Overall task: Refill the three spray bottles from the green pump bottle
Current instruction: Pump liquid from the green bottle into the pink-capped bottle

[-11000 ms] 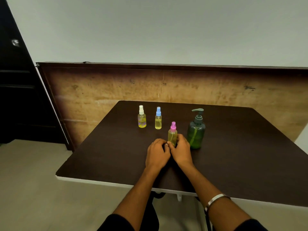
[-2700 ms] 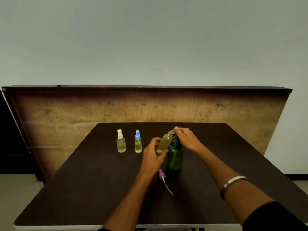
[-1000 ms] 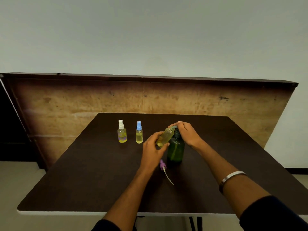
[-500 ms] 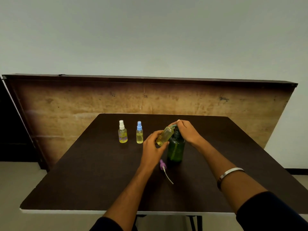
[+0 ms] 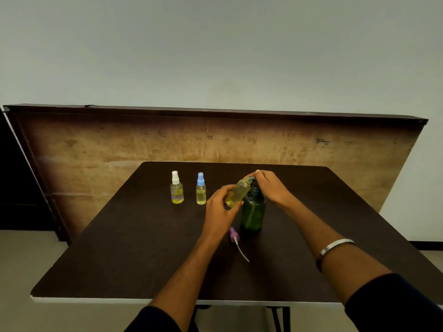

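Note:
The green pump bottle (image 5: 253, 213) stands mid-table. My right hand (image 5: 269, 185) rests on top of its pump head, fingers pressed on the spout. My left hand (image 5: 220, 206) holds an uncapped small bottle (image 5: 237, 192) with yellow liquid, tilted so its mouth meets the pump spout. Its pink spray cap (image 5: 233, 234) with a dip tube lies on the table in front of the green bottle. A white-capped spray bottle (image 5: 176, 188) and a blue-capped spray bottle (image 5: 201, 189) stand upright to the left, both holding yellow liquid.
The dark brown table (image 5: 134, 255) has a white front edge close to me. A tall wooden board (image 5: 119, 144) leans against the wall behind it. Dark furniture (image 5: 14, 178) stands at far left.
Both hands stay at the pump head with the tilted bottle; the view has barely shifted. Eleven seconds ago the pink-capped bottle stood capped on the table between my hands.

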